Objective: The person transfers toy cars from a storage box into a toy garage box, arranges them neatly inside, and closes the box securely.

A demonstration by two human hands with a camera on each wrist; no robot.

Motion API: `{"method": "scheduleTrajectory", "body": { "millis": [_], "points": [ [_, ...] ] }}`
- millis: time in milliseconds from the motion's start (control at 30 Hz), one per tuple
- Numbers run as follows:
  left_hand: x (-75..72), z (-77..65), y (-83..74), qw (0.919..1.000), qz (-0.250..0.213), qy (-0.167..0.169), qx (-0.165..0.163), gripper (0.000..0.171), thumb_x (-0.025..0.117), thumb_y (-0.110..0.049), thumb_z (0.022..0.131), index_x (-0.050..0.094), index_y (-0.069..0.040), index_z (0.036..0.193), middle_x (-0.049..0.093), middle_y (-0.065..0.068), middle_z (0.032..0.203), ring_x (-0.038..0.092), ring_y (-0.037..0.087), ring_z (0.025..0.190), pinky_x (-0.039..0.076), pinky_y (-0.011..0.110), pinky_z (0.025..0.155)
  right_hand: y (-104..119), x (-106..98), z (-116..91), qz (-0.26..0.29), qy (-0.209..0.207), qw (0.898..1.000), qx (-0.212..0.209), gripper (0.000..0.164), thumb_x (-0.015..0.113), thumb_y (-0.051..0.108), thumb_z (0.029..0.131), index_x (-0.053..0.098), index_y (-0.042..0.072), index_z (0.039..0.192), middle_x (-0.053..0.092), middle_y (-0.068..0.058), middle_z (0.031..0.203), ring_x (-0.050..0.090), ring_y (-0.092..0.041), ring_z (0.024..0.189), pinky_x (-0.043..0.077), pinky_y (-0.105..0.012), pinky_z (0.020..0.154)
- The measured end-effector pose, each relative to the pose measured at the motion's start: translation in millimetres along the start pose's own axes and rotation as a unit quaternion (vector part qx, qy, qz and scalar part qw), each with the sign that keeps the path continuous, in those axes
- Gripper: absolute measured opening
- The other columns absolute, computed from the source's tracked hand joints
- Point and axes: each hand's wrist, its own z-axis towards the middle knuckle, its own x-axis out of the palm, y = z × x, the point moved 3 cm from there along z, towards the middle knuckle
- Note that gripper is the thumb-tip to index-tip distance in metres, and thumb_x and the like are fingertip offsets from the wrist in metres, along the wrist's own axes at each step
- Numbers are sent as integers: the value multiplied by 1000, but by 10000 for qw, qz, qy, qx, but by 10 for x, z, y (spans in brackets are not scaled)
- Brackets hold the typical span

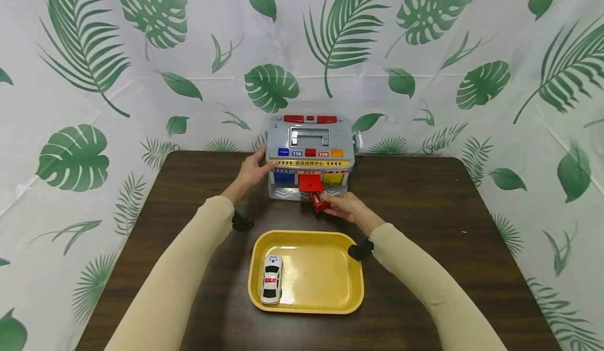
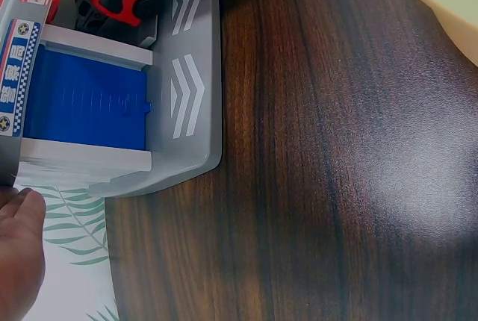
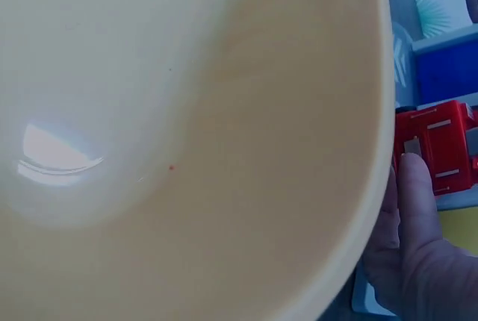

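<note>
A grey toy garage with blue, red and yellow doors stands at the back of the table. My left hand rests against its left side, thumb on the front edge, fingers partly hidden. The red middle door is lifted outward. Below it, my right hand pinches a red toy fire truck by its near end. In the right wrist view the index finger lies on top of the truck. The truck's far end is at the middle opening, and the blue door beside it is down.
Nearer the person, a yellow tray lies on the dark wooden table. A white toy car lies along the tray's left side. A leaf-patterned cloth hangs behind the table.
</note>
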Motion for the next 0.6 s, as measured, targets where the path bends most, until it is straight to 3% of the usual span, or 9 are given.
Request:
{"method": "scheduleTrajectory", "body": {
  "millis": [367, 600],
  "points": [
    [-5, -2, 6, 10000, -26, -1, 79, 75, 60, -32, 92, 18, -11, 151, 34, 12, 150, 42, 25, 132, 38, 40, 106, 24, 41, 11, 306, 120, 9993, 166, 64, 61, 24, 91, 32, -7, 139, 48, -13, 114, 58, -17, 87, 48, -33, 93],
    [5, 9, 9, 9999, -86, 3, 57, 74, 60, -34, 92, 19, -14, 151, 35, 10, 150, 42, 23, 131, 38, 40, 106, 29, 75, -44, 668, 127, 9973, 276, 62, 60, 24, 92, 33, -6, 139, 50, -17, 120, 64, -19, 78, 48, -34, 91]
  ]
}}
